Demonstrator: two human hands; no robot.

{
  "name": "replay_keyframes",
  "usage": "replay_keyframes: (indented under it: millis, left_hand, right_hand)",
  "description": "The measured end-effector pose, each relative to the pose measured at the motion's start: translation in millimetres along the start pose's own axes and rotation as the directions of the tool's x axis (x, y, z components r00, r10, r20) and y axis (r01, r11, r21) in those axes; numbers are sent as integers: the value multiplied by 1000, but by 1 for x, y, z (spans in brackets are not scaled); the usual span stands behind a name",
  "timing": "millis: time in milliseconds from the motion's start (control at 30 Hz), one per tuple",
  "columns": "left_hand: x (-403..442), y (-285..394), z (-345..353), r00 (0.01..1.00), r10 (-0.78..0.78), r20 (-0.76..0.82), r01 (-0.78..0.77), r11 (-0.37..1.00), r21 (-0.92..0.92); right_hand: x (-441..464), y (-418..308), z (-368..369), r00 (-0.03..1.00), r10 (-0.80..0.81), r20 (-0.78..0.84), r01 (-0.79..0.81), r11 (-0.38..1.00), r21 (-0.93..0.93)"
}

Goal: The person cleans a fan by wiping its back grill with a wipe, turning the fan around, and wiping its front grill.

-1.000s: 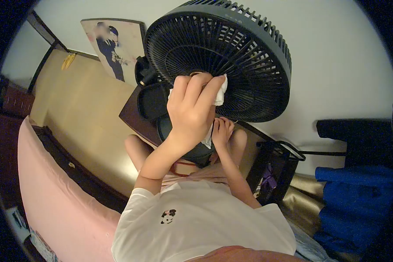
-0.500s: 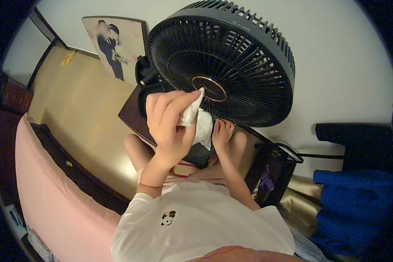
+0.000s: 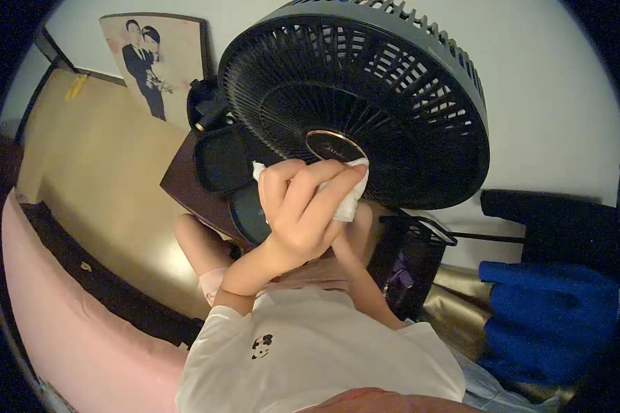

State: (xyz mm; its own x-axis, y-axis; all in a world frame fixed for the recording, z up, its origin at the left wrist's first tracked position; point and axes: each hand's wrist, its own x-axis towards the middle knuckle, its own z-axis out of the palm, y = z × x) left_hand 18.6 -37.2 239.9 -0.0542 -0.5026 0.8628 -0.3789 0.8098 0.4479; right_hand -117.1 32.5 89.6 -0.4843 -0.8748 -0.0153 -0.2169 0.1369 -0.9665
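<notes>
A white tissue or cloth (image 3: 351, 199) is bunched in my left hand (image 3: 300, 206), whose fingers are wrapped over it. This hand is in front of the lower part of a large black round fan (image 3: 406, 138), just below the oval badge (image 3: 335, 146) at its centre; whether the cloth touches the grille I cannot tell. Behind my left hand, my right hand is hidden, with only its forearm showing. The fan's dark base (image 3: 248, 213) is partly visible beside my left hand.
A dark brown board (image 3: 179, 172) lies under the black tray-like part (image 3: 220, 162). A framed picture (image 3: 155, 69) leans on the wall at upper left. Pink bedding (image 3: 69, 303) is at lower left; a black rack (image 3: 399, 268) and blue cloth (image 3: 551, 310) are at right.
My left hand has gone up to the fan badge, dropped below it, and moved right again with the cloth. My right hand has become hidden. The view has shifted, and the fan looks larger.
</notes>
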Motion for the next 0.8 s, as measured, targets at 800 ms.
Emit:
replay_keyframes:
  millis: [800]
  left_hand:
    - [33, 1, 38, 972, 26, -235, -8, 997, 80]
  right_hand:
    - [12, 5, -5, 998, -67, -22, 49, 882, -469]
